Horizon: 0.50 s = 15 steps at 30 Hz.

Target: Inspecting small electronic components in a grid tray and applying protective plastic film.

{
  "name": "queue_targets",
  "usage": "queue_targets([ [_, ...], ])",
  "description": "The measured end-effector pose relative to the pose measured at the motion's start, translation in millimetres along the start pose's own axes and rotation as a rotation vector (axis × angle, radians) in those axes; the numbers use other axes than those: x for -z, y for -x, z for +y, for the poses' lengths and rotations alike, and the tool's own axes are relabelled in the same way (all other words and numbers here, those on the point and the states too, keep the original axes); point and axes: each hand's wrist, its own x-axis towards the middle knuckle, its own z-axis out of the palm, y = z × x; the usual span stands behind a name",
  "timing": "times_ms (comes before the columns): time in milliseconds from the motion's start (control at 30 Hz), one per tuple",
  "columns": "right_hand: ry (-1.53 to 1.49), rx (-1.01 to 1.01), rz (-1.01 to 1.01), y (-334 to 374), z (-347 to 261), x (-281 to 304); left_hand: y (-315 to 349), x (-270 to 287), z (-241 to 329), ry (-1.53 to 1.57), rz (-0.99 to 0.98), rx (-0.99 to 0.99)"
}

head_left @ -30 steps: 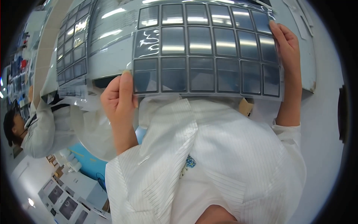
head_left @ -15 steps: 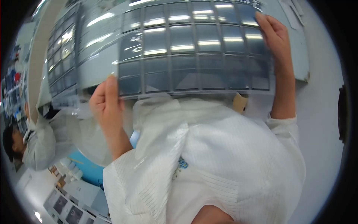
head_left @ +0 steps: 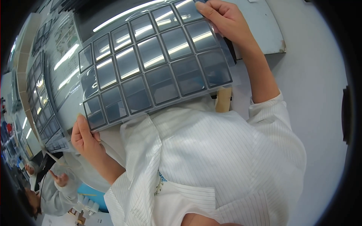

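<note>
A wide clear plastic sheet or tray with a grid of dark, glossy rectangular panels (head_left: 151,52) is held up in front of me, tilted down toward the left. My left hand (head_left: 86,135) pinches its lower left corner between thumb and fingers. At the far right corner, my right hand (head_left: 226,19) grips the edge, thumb on top. Ceiling lights reflect off the panels in bright streaks. Whether the panels are loose pieces in pockets or fixed in place, I cannot tell.
On the left lies another similar gridded sheet (head_left: 43,101), next to clear plastic film (head_left: 66,67) on the worktable. A pale table corner (head_left: 260,30) is at the upper right. A brown cardboard piece (head_left: 223,100) stands below the sheet. A co-worker (head_left: 56,192) is at the lower left.
The gridded sheet has shifted left and turned, its left end now lower. Both my hands moved left with it, still gripping. The co-worker's raised hand has come into view.
</note>
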Motion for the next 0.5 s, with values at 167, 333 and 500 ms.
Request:
queue_targets([
  [167, -0.019, 0.002, -0.006, 0.8, 0.2, 2.0, -0.9, 0.6, -0.4, -0.008, 0.005, -0.004],
  [333, -0.009, 0.019, -0.021, -1.6, 2.4, 2.1, -2.6, -0.7, -0.4, -0.072, 0.026, -0.014],
  [500, 0.107, 0.087, -0.018, -1.7, 3.9, -1.8, -11.3, -18.2, -3.7, -0.517, 0.173, -0.283],
])
